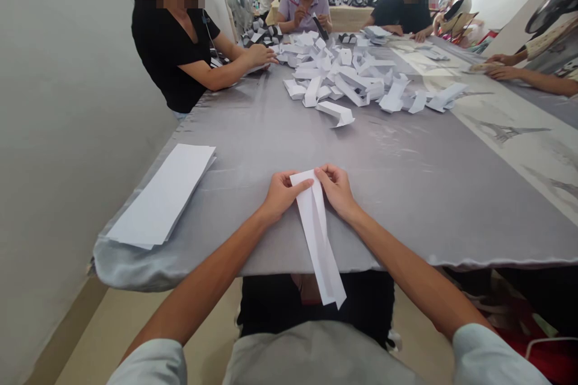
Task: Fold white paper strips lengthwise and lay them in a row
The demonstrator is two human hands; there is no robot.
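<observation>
A long white paper strip [320, 234], creased lengthwise, is held between my two hands at its far end. Its near end hangs past the table edge above my lap. My left hand [283, 194] pinches the top left of the strip, thumb lying across the paper. At the top right corner, my right hand [336, 189] grips the folded edge between thumb and curled fingers. To the left lies a stack of flat white paper sheets [162, 195], apart from both hands.
A heap of folded white paper pieces [343, 72] covers the table's far middle. The grey tablecloth [406, 192] ends in a rounded corner at left, near the wall. Co-workers sit around the table: one in black [180, 42] at left, others at the far side and right.
</observation>
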